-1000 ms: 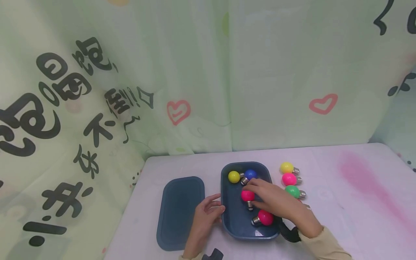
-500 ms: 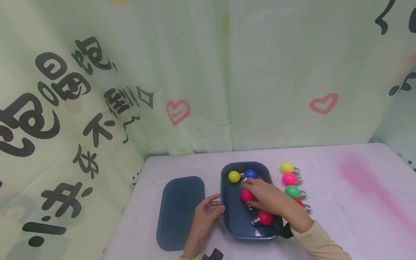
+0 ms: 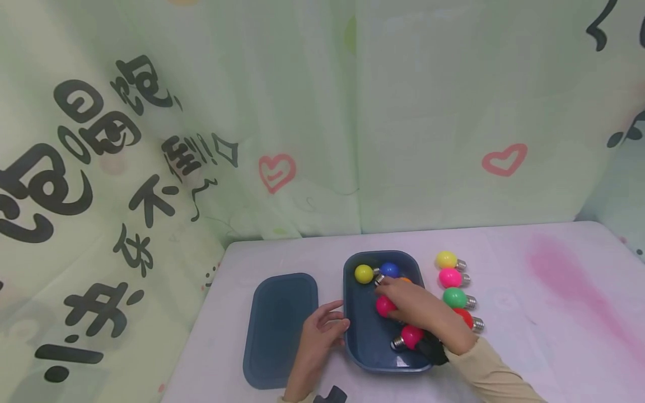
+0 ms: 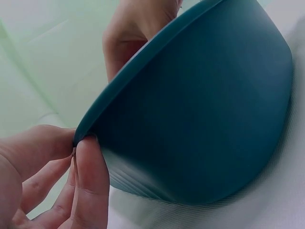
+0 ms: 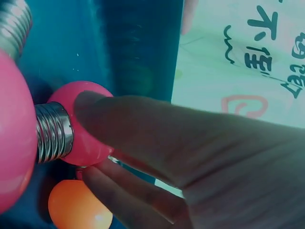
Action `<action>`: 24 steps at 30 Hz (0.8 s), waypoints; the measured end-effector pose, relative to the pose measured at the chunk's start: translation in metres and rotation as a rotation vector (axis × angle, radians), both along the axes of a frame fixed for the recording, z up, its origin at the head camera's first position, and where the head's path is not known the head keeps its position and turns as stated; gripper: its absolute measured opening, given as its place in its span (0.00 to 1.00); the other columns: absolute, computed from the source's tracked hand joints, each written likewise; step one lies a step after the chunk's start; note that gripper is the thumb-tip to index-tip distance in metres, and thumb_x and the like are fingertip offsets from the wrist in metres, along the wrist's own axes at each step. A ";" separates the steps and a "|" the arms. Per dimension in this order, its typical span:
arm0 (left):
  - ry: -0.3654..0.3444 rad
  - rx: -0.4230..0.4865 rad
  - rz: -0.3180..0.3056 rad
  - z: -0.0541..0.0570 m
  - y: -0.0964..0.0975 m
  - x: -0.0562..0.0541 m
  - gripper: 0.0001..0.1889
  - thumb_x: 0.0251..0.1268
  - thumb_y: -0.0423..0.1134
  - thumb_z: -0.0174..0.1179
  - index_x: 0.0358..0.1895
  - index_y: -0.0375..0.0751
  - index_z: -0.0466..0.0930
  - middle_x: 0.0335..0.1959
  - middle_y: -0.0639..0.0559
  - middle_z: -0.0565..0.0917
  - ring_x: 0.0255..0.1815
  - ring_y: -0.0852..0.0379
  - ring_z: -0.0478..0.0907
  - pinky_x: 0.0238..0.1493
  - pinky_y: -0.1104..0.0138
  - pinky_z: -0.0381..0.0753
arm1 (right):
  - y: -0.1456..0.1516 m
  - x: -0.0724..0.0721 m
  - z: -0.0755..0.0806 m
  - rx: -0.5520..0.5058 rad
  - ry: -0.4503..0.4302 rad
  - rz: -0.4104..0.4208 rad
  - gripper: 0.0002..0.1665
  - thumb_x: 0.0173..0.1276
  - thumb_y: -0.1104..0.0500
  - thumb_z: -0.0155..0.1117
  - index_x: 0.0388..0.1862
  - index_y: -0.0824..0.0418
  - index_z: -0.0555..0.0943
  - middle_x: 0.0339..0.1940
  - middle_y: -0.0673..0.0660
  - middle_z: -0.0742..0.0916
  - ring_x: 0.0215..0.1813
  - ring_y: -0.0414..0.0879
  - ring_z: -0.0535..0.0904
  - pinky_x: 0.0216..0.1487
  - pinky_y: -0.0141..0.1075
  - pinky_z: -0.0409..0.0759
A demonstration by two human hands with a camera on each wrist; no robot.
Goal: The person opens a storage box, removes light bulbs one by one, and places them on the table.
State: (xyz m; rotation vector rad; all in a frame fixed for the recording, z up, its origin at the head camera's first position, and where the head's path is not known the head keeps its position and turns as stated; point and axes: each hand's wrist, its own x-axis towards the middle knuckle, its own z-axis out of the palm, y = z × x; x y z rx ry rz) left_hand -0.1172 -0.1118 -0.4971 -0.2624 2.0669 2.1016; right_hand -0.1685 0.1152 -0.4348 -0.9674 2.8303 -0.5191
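Observation:
A deep dark blue container stands on the table with several coloured light bulbs in it. My left hand pinches its left rim between thumb and fingers, plain in the left wrist view at the rim. My right hand reaches inside and holds a pink light bulb by its globe; its screw base points away from the palm. Close by lie an orange bulb, mostly hidden in the head view, and a second pink bulb. A yellow bulb and a blue bulb sit at the far end.
A flat blue lid lies left of the container. Down its right side runs a column of bulbs: yellow, pink, green and red, the last partly behind my right forearm. A printed curtain hangs behind.
My right thumb has come in against the pink bulb, and its base is now hidden in the head view. The right forearm has shifted left, uncovering the red bulb. The left hand stays put.

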 end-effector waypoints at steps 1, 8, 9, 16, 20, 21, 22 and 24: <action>0.000 0.000 0.000 0.000 0.000 0.000 0.25 0.62 0.38 0.68 0.63 0.43 0.77 0.46 0.46 0.84 0.40 0.56 0.83 0.34 0.66 0.82 | -0.001 0.000 -0.001 0.007 -0.002 0.003 0.25 0.54 0.63 0.78 0.50 0.67 0.82 0.45 0.59 0.84 0.46 0.52 0.83 0.47 0.46 0.85; -0.006 0.003 0.004 0.002 0.000 0.000 0.25 0.61 0.38 0.68 0.63 0.43 0.77 0.45 0.47 0.84 0.40 0.56 0.82 0.34 0.66 0.82 | -0.004 -0.002 -0.003 0.048 -0.008 0.003 0.21 0.53 0.63 0.79 0.46 0.64 0.84 0.40 0.56 0.83 0.39 0.47 0.81 0.45 0.44 0.85; -0.006 0.002 0.005 0.001 0.000 0.000 0.25 0.61 0.38 0.68 0.63 0.43 0.77 0.45 0.47 0.84 0.39 0.56 0.82 0.34 0.66 0.82 | -0.005 -0.002 -0.003 0.050 -0.015 -0.004 0.21 0.53 0.63 0.79 0.46 0.64 0.84 0.40 0.56 0.83 0.40 0.47 0.81 0.45 0.44 0.85; -0.006 0.007 0.002 -0.001 0.000 0.000 0.25 0.61 0.38 0.68 0.63 0.43 0.77 0.45 0.47 0.83 0.39 0.57 0.82 0.34 0.66 0.82 | -0.003 -0.001 -0.001 0.048 -0.020 -0.006 0.19 0.55 0.64 0.77 0.45 0.64 0.84 0.38 0.55 0.82 0.36 0.46 0.80 0.43 0.43 0.85; -0.003 0.003 -0.001 -0.001 0.000 0.000 0.25 0.61 0.39 0.68 0.63 0.43 0.77 0.45 0.47 0.83 0.40 0.56 0.82 0.34 0.66 0.82 | -0.002 0.000 0.001 0.018 0.015 0.008 0.18 0.54 0.64 0.78 0.45 0.63 0.85 0.37 0.54 0.82 0.35 0.44 0.80 0.41 0.40 0.85; -0.003 0.001 -0.002 -0.001 0.000 0.000 0.25 0.62 0.39 0.68 0.63 0.44 0.77 0.45 0.47 0.83 0.40 0.56 0.82 0.34 0.66 0.82 | -0.001 0.000 0.002 0.007 0.019 0.010 0.18 0.54 0.63 0.78 0.45 0.63 0.85 0.37 0.54 0.83 0.36 0.44 0.80 0.41 0.40 0.85; -0.003 0.000 -0.002 0.000 0.000 0.000 0.25 0.61 0.39 0.68 0.63 0.43 0.77 0.45 0.47 0.83 0.40 0.56 0.82 0.34 0.66 0.82 | -0.001 0.001 0.004 -0.006 0.021 0.011 0.19 0.54 0.63 0.78 0.46 0.63 0.86 0.37 0.54 0.83 0.37 0.45 0.80 0.42 0.40 0.85; -0.001 -0.001 -0.004 0.000 0.000 0.000 0.25 0.61 0.39 0.69 0.63 0.43 0.77 0.45 0.46 0.83 0.40 0.56 0.82 0.34 0.66 0.82 | 0.001 0.002 0.007 -0.031 0.008 0.003 0.21 0.54 0.63 0.78 0.48 0.63 0.86 0.40 0.54 0.84 0.41 0.47 0.82 0.44 0.42 0.85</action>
